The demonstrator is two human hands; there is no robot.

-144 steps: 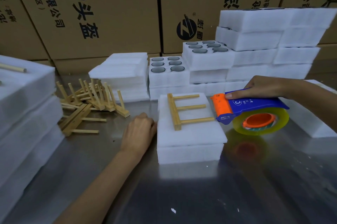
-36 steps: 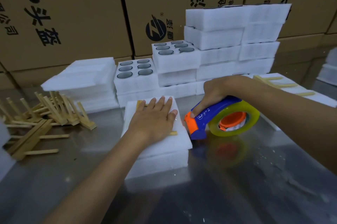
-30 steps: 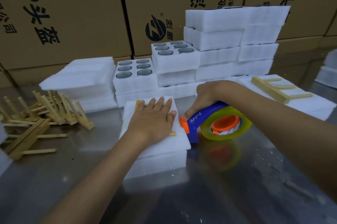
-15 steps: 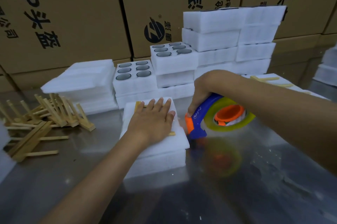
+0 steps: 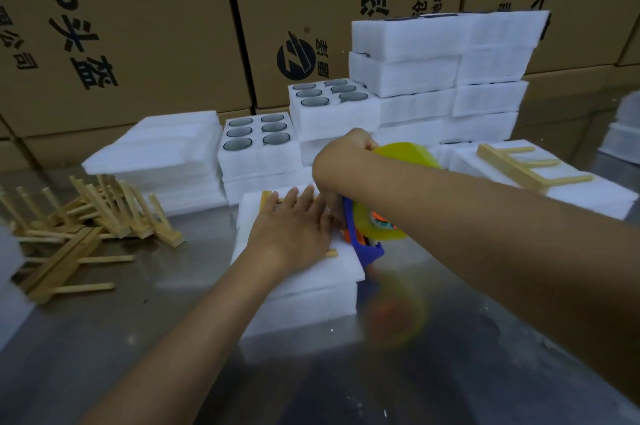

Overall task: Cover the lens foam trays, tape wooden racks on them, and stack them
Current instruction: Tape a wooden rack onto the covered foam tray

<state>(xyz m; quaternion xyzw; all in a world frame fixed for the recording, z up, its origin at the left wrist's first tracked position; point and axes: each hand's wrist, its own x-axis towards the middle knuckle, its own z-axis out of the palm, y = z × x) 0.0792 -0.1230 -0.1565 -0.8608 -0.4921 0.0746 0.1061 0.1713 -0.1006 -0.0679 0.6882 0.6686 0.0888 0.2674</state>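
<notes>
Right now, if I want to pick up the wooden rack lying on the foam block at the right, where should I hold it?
Pinch the thick crossbar of the wooden rack, coming from above. It lies flat on the foam block, prongs pointing right, and the bar is its sturdiest part.

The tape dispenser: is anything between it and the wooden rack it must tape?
Yes. The left hand lies flat over the wooden rack, beside the tape dispenser that the right hand holds.

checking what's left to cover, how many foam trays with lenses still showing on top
2. One open tray sits behind the left hand, right of the flat foam sheets. The other sits higher, further right, against the tall white stack. Trays lower in the stacks are hidden.
</notes>
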